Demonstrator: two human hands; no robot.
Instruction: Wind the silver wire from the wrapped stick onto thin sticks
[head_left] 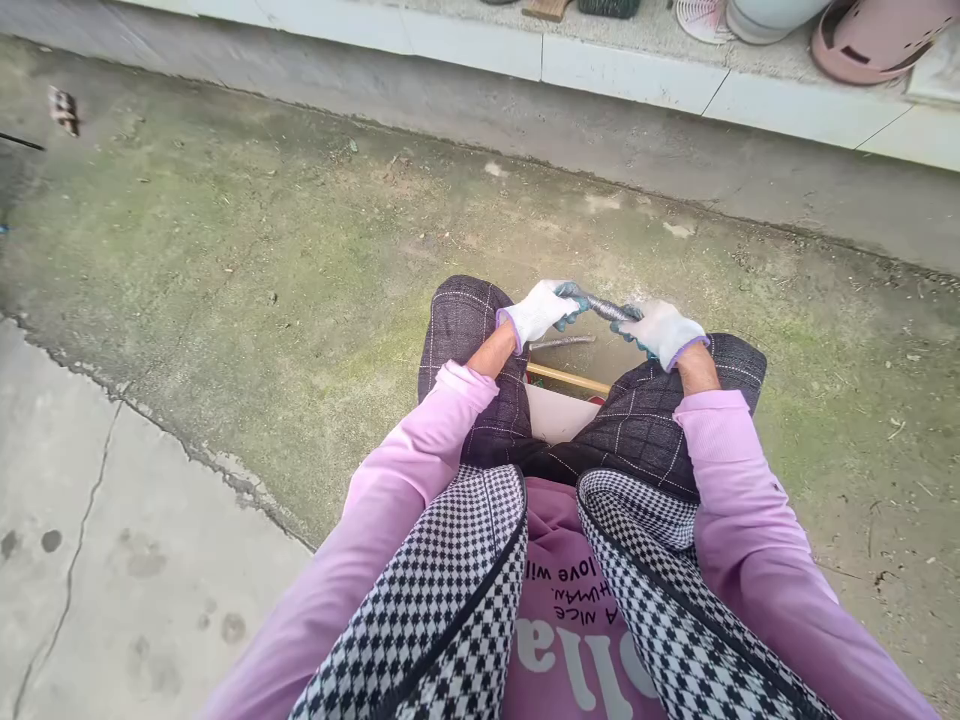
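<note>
A silvery, ribbed metal length, like a coiled spring or twisted wire, stretches between my two gloved hands above my knees. My left hand, in a white glove with blue-grey fingertips, closes round its left end. Round the right end my right hand is closed, in a matching glove. Below them, between my legs, lies a second thin silvery length. Closer to me are a yellowish wooden bar and a white surface, both partly hidden by my thighs.
Mossy concrete ground surrounds me, with a paler cracked slab at the lower left. Ahead runs a raised ledge edged with white tiles. On it stand a pink perforated container and a whitish pot.
</note>
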